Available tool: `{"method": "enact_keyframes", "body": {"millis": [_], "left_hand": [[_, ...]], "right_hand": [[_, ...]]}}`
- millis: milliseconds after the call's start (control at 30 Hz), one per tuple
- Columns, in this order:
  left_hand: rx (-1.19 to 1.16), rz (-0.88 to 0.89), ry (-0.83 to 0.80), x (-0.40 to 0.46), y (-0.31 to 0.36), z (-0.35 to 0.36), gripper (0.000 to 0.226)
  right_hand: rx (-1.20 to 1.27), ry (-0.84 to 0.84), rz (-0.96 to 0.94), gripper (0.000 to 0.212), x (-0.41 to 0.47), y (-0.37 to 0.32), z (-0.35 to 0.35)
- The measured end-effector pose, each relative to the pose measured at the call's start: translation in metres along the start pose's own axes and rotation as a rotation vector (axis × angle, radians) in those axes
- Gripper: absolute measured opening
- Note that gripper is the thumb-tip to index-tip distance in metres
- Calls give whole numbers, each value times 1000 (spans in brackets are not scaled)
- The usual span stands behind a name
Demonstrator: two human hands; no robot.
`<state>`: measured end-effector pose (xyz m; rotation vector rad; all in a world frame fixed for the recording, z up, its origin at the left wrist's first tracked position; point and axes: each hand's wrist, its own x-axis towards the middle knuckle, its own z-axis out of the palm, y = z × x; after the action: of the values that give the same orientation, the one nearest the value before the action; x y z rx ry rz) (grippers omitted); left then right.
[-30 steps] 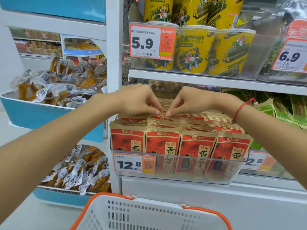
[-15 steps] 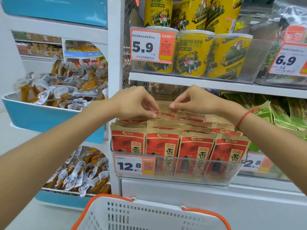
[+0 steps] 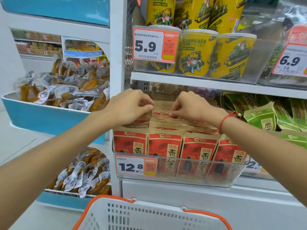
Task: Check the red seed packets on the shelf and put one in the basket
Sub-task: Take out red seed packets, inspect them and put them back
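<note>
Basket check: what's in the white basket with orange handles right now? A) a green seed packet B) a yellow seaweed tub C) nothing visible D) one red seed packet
C: the visible part of the basket shows nothing inside, and both the left hand and right hand are up at the red seed packets on the shelf.

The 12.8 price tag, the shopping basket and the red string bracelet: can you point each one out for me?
12.8 price tag (image 3: 131, 166): head view, on the printed number.
shopping basket (image 3: 207, 214): head view, on its orange rim.
red string bracelet (image 3: 223, 121): head view, on the cord across the right wrist.
</note>
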<state>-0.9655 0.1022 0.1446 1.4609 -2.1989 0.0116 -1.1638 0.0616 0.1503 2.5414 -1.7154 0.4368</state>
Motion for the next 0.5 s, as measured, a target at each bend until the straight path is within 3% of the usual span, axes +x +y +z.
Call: {"method": "enact_keyframes", "body": {"millis": [200,333,500], "left_hand": [[-18,-62,-44,15,1,8,35],[-104,-68,185,19,9,10,9],[-151,-34,303,3,17,4,7]], "right_hand": [[138,199,-59,11,-10,1,-14],[125,246,-135,10,-18,1,-22],[306,350,-116,14,-33,5,-22]]}}
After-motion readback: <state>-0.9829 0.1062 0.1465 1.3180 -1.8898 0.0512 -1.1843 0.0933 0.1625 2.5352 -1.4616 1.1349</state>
